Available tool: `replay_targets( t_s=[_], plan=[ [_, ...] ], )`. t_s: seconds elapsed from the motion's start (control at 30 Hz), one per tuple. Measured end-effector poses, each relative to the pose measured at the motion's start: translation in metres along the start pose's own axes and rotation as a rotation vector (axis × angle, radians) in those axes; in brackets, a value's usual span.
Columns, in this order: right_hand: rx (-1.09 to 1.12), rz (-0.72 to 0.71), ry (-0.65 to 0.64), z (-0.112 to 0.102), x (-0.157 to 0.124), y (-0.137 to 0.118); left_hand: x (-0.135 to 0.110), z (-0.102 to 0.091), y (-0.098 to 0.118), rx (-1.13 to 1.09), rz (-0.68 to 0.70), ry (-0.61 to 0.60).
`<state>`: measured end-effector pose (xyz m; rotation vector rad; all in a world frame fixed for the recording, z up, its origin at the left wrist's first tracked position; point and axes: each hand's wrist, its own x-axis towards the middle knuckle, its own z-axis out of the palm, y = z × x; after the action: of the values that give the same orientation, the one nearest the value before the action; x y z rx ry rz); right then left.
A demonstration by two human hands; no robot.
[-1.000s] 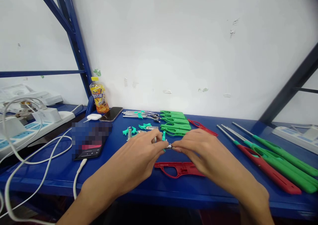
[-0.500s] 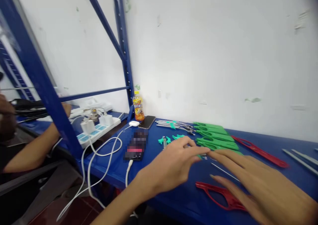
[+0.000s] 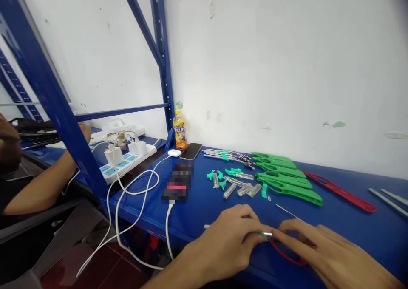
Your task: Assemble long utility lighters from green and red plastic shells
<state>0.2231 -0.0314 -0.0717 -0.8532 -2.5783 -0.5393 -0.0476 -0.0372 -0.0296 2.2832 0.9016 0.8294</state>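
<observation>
My left hand is closed around a thin silver metal tube; the tube's far end pokes out behind the hand and a bit of green shows at the fingertips. My right hand is closed at a red plastic lighter casing, which it largely covers; its thumb is hidden. Tube end and casing tip meet between the two hands. Beyond them lie clear fuel cartridges, small green plastic triggers and a stack of green lighter casings. A thin rod rests beside my right hand.
Wired metal tubes lie near the wall, with another red casing and grey rods rightward. Phones, white cables, a power strip and a drink bottle are left. Another person's arm is beyond the blue post.
My hands have moved toward the table's near edge, uncovering the cartridges. A metal tube now shows in my left hand, and my right hand has closed at the near red casing.
</observation>
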Motion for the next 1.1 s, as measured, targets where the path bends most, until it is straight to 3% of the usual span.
replay_targets(
  t_s=[0.23, 0.5, 1.1],
  plan=[
    [0.11, 0.143, -0.042, -0.014, 0.016, -0.023, 0.0, 0.005, -0.007, -0.002, -0.057, 0.019],
    [0.276, 0.288, -0.163, -0.034, 0.019, -0.03, 0.004, 0.005, -0.007, 0.046, -0.016, 0.001],
    [0.526, 0.427, -0.11, -0.041, 0.019, -0.031, 0.001, 0.003, -0.016, 0.132, 0.005, -0.074]
  ],
)
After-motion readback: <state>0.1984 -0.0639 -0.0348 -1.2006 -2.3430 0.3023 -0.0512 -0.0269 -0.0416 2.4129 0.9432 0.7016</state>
